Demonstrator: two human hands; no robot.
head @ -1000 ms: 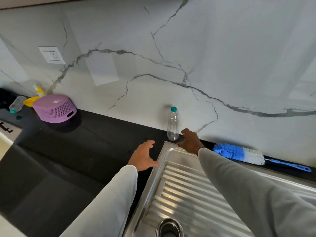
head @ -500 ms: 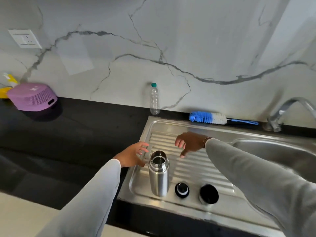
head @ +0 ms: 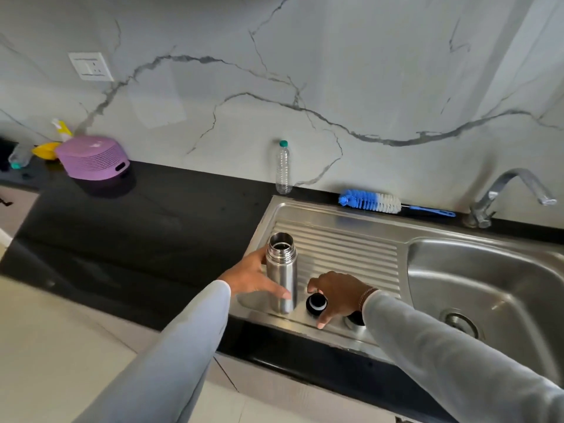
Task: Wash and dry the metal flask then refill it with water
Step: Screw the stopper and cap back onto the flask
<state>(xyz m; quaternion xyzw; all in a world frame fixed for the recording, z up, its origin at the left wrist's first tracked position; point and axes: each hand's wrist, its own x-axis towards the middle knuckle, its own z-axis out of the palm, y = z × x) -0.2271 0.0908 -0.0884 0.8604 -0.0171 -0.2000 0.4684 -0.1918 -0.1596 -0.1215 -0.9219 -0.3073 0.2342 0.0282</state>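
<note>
Head view, flask: the metal flask (head: pixel 281 271) stands upright and uncapped on the ribbed drainboard (head: pixel 345 248) of the steel sink, near its front left corner.
Left hand: the left hand (head: pixel 250 277) wraps the flask's body from the left, thumb across the front and fingers behind, so it is clamped on the flask.
Right hand: the right hand (head: pixel 337 293) hovers with fingers spread and apart over the black stopper (head: pixel 316 304) just right of the flask; whether a fingertip touches it cannot be told. A second dark cap (head: pixel 355 318) is mostly hidden under the wrist.
Step in hand: by my reading, taking hold of the open flask and its stopper; whether washing is already done cannot be told.
Next move: likely lift the flask clear of the drainboard and carry it right to the basin (head: pixel 488 288) under the tap (head: pixel 512 190), or fetch the bottle brush (head: pixel 370 201) lying along the back ledge.
Edges: flask and caps sit close to the drainboard's front lip, beyond which the counter (head: pixel 137 227) edge drops away; a careless nudge could roll a cap off.
Open room: the drainboard behind the flask is free, the plastic bottle (head: pixel 283 167) stands well back against the wall, and the path rightward into the basin is unobstructed.
</note>
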